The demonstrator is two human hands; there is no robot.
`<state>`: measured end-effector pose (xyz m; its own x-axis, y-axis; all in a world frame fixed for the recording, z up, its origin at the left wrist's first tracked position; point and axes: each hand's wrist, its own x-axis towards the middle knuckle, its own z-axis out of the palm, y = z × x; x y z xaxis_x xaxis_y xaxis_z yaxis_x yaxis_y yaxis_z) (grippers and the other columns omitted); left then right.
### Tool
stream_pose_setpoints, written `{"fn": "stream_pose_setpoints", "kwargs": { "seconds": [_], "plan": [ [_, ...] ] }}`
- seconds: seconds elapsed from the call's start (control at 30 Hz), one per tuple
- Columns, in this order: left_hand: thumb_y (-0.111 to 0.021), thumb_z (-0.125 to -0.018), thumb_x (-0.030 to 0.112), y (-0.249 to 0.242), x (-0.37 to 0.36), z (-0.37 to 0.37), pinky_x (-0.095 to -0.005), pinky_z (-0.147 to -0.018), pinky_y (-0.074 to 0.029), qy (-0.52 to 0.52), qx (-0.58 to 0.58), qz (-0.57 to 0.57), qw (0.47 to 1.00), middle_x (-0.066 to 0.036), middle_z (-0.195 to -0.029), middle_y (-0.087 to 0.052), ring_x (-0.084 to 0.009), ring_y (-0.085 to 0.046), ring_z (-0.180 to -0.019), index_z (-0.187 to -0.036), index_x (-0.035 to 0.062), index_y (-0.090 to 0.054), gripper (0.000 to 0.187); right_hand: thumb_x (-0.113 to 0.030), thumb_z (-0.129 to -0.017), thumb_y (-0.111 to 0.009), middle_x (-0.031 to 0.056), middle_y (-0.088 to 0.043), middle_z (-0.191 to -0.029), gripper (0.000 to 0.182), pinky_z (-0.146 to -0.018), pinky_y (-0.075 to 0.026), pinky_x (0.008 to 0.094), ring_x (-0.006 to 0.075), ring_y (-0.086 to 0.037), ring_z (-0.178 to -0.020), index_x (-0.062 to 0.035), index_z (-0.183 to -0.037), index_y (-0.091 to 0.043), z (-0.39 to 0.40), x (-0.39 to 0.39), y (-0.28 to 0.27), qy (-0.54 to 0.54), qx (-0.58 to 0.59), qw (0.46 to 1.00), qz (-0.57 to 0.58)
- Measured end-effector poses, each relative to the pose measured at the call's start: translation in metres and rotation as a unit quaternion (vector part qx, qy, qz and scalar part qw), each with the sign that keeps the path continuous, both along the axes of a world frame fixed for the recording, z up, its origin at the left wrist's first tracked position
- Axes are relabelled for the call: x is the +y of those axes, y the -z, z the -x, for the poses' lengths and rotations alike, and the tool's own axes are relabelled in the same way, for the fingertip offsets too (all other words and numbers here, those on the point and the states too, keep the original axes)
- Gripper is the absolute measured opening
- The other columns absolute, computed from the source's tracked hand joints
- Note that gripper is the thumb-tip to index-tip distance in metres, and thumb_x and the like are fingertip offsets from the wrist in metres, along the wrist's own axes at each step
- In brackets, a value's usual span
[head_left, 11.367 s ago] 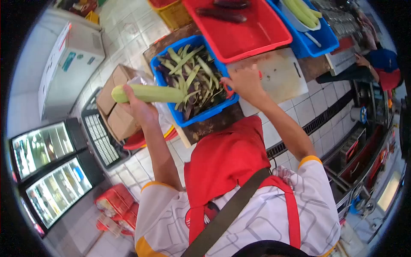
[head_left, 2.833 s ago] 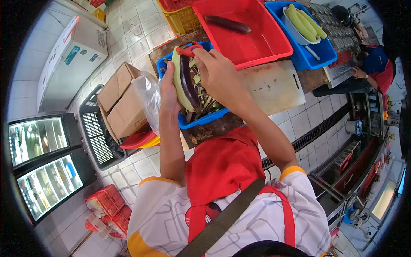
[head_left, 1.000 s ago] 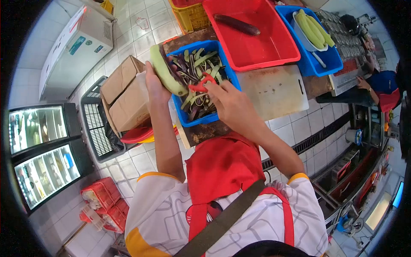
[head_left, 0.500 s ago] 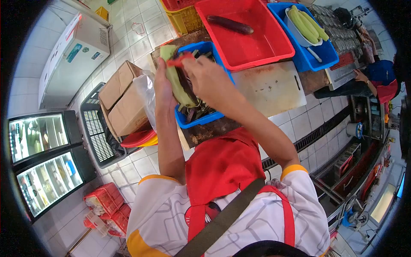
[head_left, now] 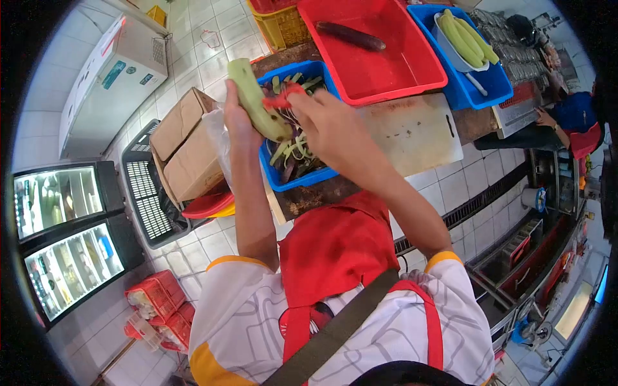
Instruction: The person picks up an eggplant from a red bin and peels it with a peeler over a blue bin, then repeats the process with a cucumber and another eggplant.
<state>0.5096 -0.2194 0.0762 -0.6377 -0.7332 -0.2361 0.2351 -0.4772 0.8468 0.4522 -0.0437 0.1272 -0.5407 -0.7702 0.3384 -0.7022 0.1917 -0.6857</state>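
Observation:
My left hand is closed round a pale green, mostly peeled eggplant, held tilted above a blue tub. Dark spots show on its flesh near the lower end. In my right hand is a red-handled peeler, close against the eggplant's right side; its blade is hard to make out. Purple and pale green peelings lie in the tub below both hands.
Beyond the tub, a red tray holds a dark purple eggplant. A white cutting board lies nearer. Peeled eggplants sit in a bowl inside another blue tub. Cardboard boxes stand left; a co-worker is far right.
The eggplant has turned, so its pale peeled side now shows instead of a dark strip and hanging peel. My right hand and the peeler have shifted slightly down and right.

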Motion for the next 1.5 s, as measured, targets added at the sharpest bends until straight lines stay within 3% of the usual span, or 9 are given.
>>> {"fn": "stream_pose_setpoints", "kwargs": {
  "seconds": [0.03, 0.2, 0.3, 0.37, 0.5, 0.77, 1.0, 1.07, 1.5],
  "plan": [
    [-0.033, -0.102, 0.043, -0.011, 0.014, 0.004, -0.0384, -0.083, -0.053, 0.007, 0.033, -0.014, 0.999, -0.014, -0.108, -0.061, -0.0237, -0.062, -0.095, -0.125, 0.0028, -0.050, 0.049, -0.014, -0.089, -0.052, 0.0208, -0.059, -0.087, 0.015, -0.064, -0.051, 0.0501, 0.0424, -0.062, -0.075, -0.0055, -0.101, -0.055, 0.007, -0.012, -0.004, 0.014, 0.022, 1.000, 0.008],
    [-0.030, -0.103, 0.037, -0.015, 0.029, 0.006, -0.0407, -0.093, -0.049, 0.030, 0.067, -0.022, 0.997, -0.013, -0.118, -0.060, -0.0248, -0.061, -0.104, -0.127, 0.0017, -0.050, 0.047, -0.016, -0.088, -0.052, 0.0212, -0.059, -0.088, 0.018, -0.063, -0.052, 0.0512, 0.0424, -0.063, -0.075, -0.0051, -0.102, -0.055, 0.018, -0.042, -0.001, 0.048, 0.062, 0.996, 0.051],
    [-0.031, -0.103, 0.037, -0.001, 0.007, 0.000, -0.0392, -0.089, -0.050, 0.018, 0.073, -0.014, 0.997, -0.012, -0.114, -0.060, -0.0231, -0.061, -0.100, -0.128, 0.0022, -0.049, 0.046, -0.010, -0.089, -0.051, 0.0192, -0.057, -0.082, 0.012, -0.064, -0.048, 0.0480, 0.0393, -0.058, -0.076, -0.0040, -0.099, -0.054, -0.002, -0.016, 0.000, -0.009, 0.044, 0.998, -0.035],
    [-0.035, -0.102, 0.044, 0.006, -0.005, -0.002, -0.0353, -0.074, -0.052, -0.046, 0.039, 0.022, 0.998, -0.009, -0.097, -0.062, -0.0209, -0.061, -0.086, -0.118, 0.0018, -0.055, 0.049, -0.009, -0.089, -0.049, 0.0194, -0.057, -0.082, 0.009, -0.067, -0.048, 0.0473, 0.0397, -0.058, -0.078, -0.0027, -0.095, -0.053, -0.012, 0.008, 0.000, -0.072, -0.008, 0.991, -0.109],
    [-0.032, -0.102, 0.046, 0.016, -0.022, -0.005, -0.0329, -0.065, -0.051, -0.087, 0.043, 0.032, 0.995, -0.008, -0.091, -0.060, -0.0191, -0.059, -0.078, -0.117, 0.0020, -0.055, 0.052, -0.010, -0.092, -0.048, 0.0201, -0.056, -0.083, 0.012, -0.070, -0.046, 0.0470, 0.0398, -0.058, -0.081, -0.0020, -0.098, -0.054, -0.017, 0.042, -0.028, -0.110, -0.031, 0.982, -0.153],
    [-0.027, -0.102, 0.050, 0.000, -0.009, -0.004, -0.0348, -0.069, -0.052, 0.007, 0.060, 0.070, 0.996, -0.010, -0.093, -0.059, -0.0209, -0.059, -0.079, -0.119, 0.0034, -0.052, 0.055, -0.016, -0.095, -0.051, 0.0213, -0.058, -0.086, 0.024, -0.071, -0.045, 0.0465, 0.0411, -0.057, -0.081, -0.0016, -0.112, -0.060, -0.001, 0.040, -0.024, -0.002, -0.054, 0.997, -0.049],
    [-0.029, -0.101, 0.052, -0.017, 0.009, -0.007, -0.0329, -0.067, -0.052, 0.046, 0.041, 0.053, 0.997, -0.009, -0.089, -0.060, -0.0206, -0.059, -0.076, -0.118, 0.0032, -0.052, 0.057, -0.013, -0.091, -0.054, 0.0185, -0.057, -0.084, 0.020, -0.065, -0.049, 0.0476, 0.0402, -0.059, -0.076, -0.0085, -0.110, -0.058, 0.011, 0.021, -0.006, 0.037, 0.009, 0.999, 0.037],
    [-0.030, -0.102, 0.049, -0.026, 0.018, -0.005, -0.0292, -0.063, -0.052, 0.078, 0.043, 0.093, 0.992, -0.010, -0.081, -0.063, -0.0174, -0.062, -0.070, -0.104, 0.0026, -0.057, 0.054, -0.013, -0.091, -0.054, 0.0169, -0.057, -0.084, 0.021, -0.063, -0.050, 0.0473, 0.0392, -0.059, -0.074, -0.0099, -0.111, -0.056, 0.014, 0.011, -0.009, 0.040, 0.031, 0.997, 0.058],
    [-0.029, -0.103, 0.045, -0.051, 0.037, -0.010, -0.0284, -0.067, -0.052, 0.080, -0.018, 0.025, 0.996, -0.007, -0.092, -0.064, -0.0148, -0.063, -0.076, -0.114, 0.0029, -0.056, 0.052, -0.014, -0.090, -0.055, 0.0171, -0.058, -0.086, 0.015, -0.060, -0.052, 0.0469, 0.0401, -0.061, -0.074, -0.0088, -0.105, -0.054, 0.023, -0.023, -0.018, 0.006, 0.071, 0.991, 0.112]
  ]
}}
